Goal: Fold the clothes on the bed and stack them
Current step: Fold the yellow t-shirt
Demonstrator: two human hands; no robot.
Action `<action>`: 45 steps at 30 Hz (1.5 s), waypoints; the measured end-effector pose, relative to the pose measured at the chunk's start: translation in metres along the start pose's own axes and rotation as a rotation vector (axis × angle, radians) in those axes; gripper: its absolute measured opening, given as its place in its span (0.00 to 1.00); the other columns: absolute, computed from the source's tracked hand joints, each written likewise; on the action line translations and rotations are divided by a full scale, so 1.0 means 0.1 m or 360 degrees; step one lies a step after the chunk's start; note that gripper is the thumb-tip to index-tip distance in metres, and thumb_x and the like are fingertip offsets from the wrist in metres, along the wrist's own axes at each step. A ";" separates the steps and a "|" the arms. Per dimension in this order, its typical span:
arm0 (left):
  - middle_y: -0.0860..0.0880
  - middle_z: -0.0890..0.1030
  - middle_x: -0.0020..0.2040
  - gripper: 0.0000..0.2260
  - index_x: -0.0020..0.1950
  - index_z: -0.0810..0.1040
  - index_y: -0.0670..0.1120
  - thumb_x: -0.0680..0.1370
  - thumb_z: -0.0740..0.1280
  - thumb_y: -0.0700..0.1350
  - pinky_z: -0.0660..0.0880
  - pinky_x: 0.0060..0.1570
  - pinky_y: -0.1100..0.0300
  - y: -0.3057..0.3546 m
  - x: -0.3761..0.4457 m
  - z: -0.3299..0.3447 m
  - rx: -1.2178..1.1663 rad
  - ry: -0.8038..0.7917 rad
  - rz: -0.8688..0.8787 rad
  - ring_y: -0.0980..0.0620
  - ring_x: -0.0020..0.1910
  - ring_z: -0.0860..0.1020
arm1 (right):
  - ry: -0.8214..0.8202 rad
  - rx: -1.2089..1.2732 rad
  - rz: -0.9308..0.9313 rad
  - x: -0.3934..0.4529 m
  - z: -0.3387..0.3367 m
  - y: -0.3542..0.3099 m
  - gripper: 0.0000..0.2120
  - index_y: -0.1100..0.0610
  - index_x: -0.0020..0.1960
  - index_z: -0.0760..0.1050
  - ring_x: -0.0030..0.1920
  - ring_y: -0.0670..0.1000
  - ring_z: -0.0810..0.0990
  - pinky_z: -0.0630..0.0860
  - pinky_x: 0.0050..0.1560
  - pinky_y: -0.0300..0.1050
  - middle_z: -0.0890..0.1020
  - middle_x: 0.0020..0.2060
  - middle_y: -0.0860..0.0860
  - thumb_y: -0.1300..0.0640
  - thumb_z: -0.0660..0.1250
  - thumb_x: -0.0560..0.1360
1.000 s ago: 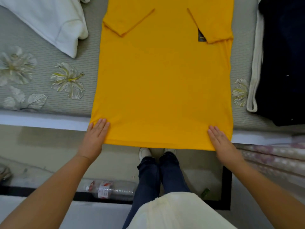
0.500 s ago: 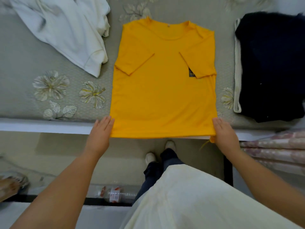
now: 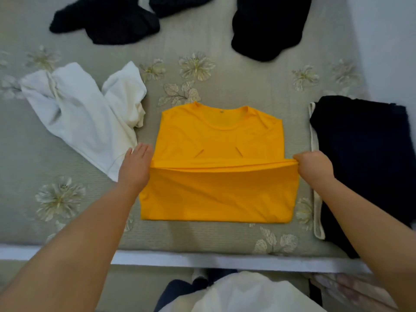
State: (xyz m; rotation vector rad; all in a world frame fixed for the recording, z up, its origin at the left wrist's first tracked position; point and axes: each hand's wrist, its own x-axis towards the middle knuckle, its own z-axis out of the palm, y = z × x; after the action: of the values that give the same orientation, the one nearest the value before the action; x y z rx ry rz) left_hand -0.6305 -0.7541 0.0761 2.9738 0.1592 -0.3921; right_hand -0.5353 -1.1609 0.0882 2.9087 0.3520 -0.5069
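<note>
Where the grey flowered cover spreads widest, everything below is placed against the yellow T-shirt.
Bed: grey-green cover with pale embroidered flowers, a white edge along its near side; it carries all the clothes.
Yellow T-shirt: bright orange-yellow, lying in the middle of the bed close to its near edge. Its round neckline points away from the person and the sleeves are tucked in, so the sides run straight. The lower half is brought up over the body, the hem held as a raised ridge across the middle; the near fold is smooth with a few soft creases.
Dark folded pile: just to the right of the T-shirt, navy or black, with a white strip along the side facing the shirt.
White garment: crumpled, to the left of the T-shirt and slightly beyond it.
Dark garments: loose heaps well beyond the T-shirt's neckline.
Left hand: at the hem's left end, fingers fairly straight, thumb side hidden, so its grip cannot be told.
Right hand: fingers curled, pinching the hem's right end.
</note>
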 end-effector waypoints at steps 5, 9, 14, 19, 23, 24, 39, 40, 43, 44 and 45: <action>0.40 0.56 0.74 0.26 0.73 0.54 0.37 0.76 0.55 0.31 0.48 0.69 0.52 -0.01 0.90 -0.07 0.0083 -0.0085 -0.0015 0.44 0.74 0.53 | 0.0031 0.0295 0.0188 0.71 -0.13 -0.05 0.23 0.68 0.43 0.77 0.46 0.63 0.77 0.62 0.61 0.52 0.80 0.41 0.65 0.61 0.46 0.62; 0.39 0.60 0.73 0.24 0.72 0.59 0.36 0.76 0.55 0.31 0.50 0.67 0.52 -0.10 1.56 0.00 0.0092 -0.0101 -0.0009 0.42 0.73 0.55 | -0.0065 0.0221 0.0349 1.29 -0.11 -0.04 0.17 0.66 0.39 0.78 0.44 0.64 0.77 0.61 0.57 0.51 0.80 0.38 0.64 0.62 0.50 0.67; 0.34 0.74 0.52 0.08 0.50 0.72 0.34 0.73 0.57 0.30 0.65 0.44 0.47 -0.18 2.25 0.13 0.0004 -0.0175 -0.0147 0.38 0.52 0.71 | -0.0059 0.0174 0.0454 1.91 -0.01 -0.01 0.14 0.58 0.28 0.64 0.51 0.61 0.73 0.50 0.69 0.54 0.77 0.36 0.60 0.63 0.53 0.72; 0.36 0.77 0.50 0.08 0.48 0.73 0.38 0.72 0.58 0.31 0.70 0.43 0.50 -0.25 2.86 0.33 -0.0071 -0.0247 -0.0300 0.37 0.49 0.75 | -0.0277 -0.0125 0.0541 2.48 0.11 -0.08 0.09 0.60 0.44 0.78 0.56 0.59 0.72 0.49 0.70 0.57 0.80 0.46 0.58 0.64 0.59 0.73; 0.35 0.77 0.53 0.14 0.56 0.74 0.41 0.72 0.60 0.33 0.68 0.49 0.50 -0.28 3.09 0.46 -0.0123 -0.0099 -0.0490 0.36 0.54 0.74 | -0.0269 -0.0127 0.0721 2.72 0.31 -0.13 0.11 0.62 0.52 0.76 0.60 0.61 0.70 0.48 0.70 0.59 0.77 0.54 0.61 0.63 0.58 0.73; 0.35 0.76 0.54 0.15 0.57 0.74 0.40 0.72 0.60 0.32 0.67 0.52 0.49 -0.28 3.09 0.49 -0.0123 -0.0009 -0.0504 0.36 0.55 0.73 | -0.0196 -0.0064 0.0776 2.74 0.36 -0.13 0.12 0.65 0.55 0.74 0.61 0.63 0.69 0.48 0.70 0.60 0.75 0.55 0.63 0.64 0.58 0.73; 0.29 0.73 0.59 0.32 0.60 0.74 0.33 0.81 0.42 0.56 0.63 0.51 0.27 0.09 1.09 1.30 0.0005 -0.0217 0.0149 0.26 0.58 0.71 | 0.0156 0.0542 0.0340 0.78 1.38 -0.66 0.31 0.69 0.64 0.69 0.65 0.73 0.63 0.57 0.62 0.73 0.66 0.65 0.71 0.45 0.47 0.76; 0.28 0.73 0.59 0.34 0.59 0.74 0.32 0.80 0.41 0.57 0.62 0.49 0.26 0.06 0.99 1.31 -0.0022 -0.0256 0.0098 0.25 0.57 0.71 | 0.0122 0.0595 0.0378 0.64 1.42 -0.66 0.35 0.68 0.66 0.67 0.67 0.72 0.61 0.55 0.64 0.70 0.64 0.66 0.70 0.41 0.43 0.77; 0.24 0.69 0.60 0.36 0.61 0.71 0.28 0.80 0.42 0.58 0.61 0.53 0.27 0.01 0.74 1.35 -0.0101 -0.0095 0.0010 0.22 0.58 0.67 | 0.0136 0.0765 0.0580 0.38 1.46 -0.62 0.34 0.69 0.69 0.62 0.70 0.69 0.58 0.53 0.68 0.63 0.61 0.69 0.69 0.43 0.44 0.77; 0.24 0.67 0.62 0.36 0.62 0.69 0.27 0.79 0.42 0.59 0.61 0.57 0.29 0.02 0.67 1.34 -0.0169 -0.0033 -0.0088 0.22 0.60 0.65 | 0.0175 0.0846 0.0731 0.35 1.46 -0.60 0.31 0.70 0.68 0.62 0.69 0.68 0.60 0.55 0.68 0.61 0.63 0.68 0.70 0.47 0.47 0.76; 0.24 0.64 0.63 0.35 0.64 0.66 0.27 0.80 0.43 0.58 0.60 0.60 0.32 0.04 0.60 1.31 -0.0258 -0.0013 -0.0241 0.23 0.62 0.64 | 0.0221 0.0930 0.0919 0.32 1.46 -0.57 0.29 0.71 0.67 0.63 0.66 0.68 0.64 0.59 0.65 0.58 0.66 0.65 0.70 0.50 0.49 0.75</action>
State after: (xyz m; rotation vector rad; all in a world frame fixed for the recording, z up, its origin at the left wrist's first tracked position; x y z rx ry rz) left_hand -0.6053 -0.7723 -0.0650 2.8086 0.3973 -0.3881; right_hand -0.5658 -1.1298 -0.0652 3.3673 -0.7300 -0.3492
